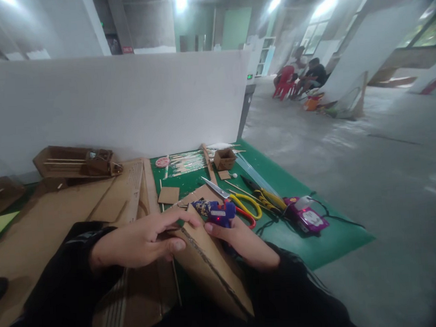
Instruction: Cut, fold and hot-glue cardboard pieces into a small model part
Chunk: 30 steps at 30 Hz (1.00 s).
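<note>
My left hand (148, 240) grips the upper corner of a folded cardboard piece (210, 268), thumb on its near face and fingers over the top. The piece is tilted, with its long dark edge running down toward my lap. My right hand (241, 239) is closed around a blue glue gun (221, 213) with a small red light lit. Its nozzle points left, just above the cardboard's top corner. The right thumb lies beside the cardboard; the other right fingers are mostly hidden. Scissors (247, 205) with yellow and red handles lie just beyond the glue gun.
Pliers (267, 196) and a purple power strip (307, 217) with cables lie at the right on the green table mat (339, 242). Farther back are a small cardboard box (224, 159) and thin sticks. Cardboard sheets (105, 206) lie left, with a cardboard model (72, 162). People sit far off.
</note>
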Available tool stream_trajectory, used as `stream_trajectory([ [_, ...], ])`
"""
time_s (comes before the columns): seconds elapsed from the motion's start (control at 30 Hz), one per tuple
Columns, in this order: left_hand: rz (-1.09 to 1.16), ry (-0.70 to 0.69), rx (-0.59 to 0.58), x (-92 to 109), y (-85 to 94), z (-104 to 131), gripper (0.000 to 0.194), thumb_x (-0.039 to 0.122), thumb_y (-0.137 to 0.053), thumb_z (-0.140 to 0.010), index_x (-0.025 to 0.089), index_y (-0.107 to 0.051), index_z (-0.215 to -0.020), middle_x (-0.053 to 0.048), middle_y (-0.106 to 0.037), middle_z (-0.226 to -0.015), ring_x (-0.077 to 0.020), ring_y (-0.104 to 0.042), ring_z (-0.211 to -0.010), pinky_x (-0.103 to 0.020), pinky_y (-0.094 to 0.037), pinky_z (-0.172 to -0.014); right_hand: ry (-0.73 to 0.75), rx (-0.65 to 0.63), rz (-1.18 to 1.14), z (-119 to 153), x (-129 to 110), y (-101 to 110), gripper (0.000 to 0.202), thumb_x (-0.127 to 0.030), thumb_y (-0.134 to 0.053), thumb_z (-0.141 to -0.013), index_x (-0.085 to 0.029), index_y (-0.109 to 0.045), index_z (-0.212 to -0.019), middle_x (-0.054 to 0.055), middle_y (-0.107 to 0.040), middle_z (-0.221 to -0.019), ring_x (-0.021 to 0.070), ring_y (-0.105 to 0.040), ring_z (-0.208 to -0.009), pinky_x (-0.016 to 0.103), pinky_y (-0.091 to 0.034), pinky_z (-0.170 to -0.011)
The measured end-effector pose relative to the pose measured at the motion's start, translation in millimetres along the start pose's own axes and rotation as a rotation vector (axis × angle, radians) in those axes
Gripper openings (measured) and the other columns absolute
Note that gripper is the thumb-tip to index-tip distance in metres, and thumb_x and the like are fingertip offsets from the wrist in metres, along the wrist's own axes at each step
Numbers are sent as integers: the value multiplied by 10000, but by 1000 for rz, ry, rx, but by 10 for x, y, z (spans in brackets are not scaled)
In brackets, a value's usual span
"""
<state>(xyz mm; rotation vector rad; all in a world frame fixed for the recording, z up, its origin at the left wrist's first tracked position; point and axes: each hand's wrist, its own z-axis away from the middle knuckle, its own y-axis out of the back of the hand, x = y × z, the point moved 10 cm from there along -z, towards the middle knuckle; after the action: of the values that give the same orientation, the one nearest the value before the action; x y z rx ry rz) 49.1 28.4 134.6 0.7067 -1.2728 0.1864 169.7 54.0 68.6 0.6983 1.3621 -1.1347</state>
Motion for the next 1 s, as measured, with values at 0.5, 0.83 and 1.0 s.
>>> stream_trajectory([
  [0.5, 25, 1, 8, -53, -16, -62, 323, 378, -479, -971, 268, -447, -1273, -77, -513, -1190, -143, -574, -848, -247, -578, -671, -9, 34, -96, -29, 163, -9, 523, -406, -782, -767, -220, -632, -1233, 49, -675, -1268, 278, -602, -1177, 412, -447, -1024],
  [0.83, -123, 5, 103, -62, 44, -105, 339, 323, -532, -942, 249, -472, -1268, -67, -542, -1188, -150, -585, -868, -222, -552, -678, -60, 19, -148, -42, 218, -43, 490, -406, -785, -756, -219, -668, -1193, 46, -723, -1180, 269, -662, -1087, 388, -498, -962],
  [1.0, -192, -14, 143, -33, 68, -111, 316, 287, -542, -930, 250, -486, -1238, -57, -549, -1209, -166, -593, -925, -215, -531, -685, -58, 26, -122, -24, 183, -49, 454, -395, -757, -786, -217, -670, -1195, 45, -714, -1199, 256, -665, -1068, 389, -481, -976],
])
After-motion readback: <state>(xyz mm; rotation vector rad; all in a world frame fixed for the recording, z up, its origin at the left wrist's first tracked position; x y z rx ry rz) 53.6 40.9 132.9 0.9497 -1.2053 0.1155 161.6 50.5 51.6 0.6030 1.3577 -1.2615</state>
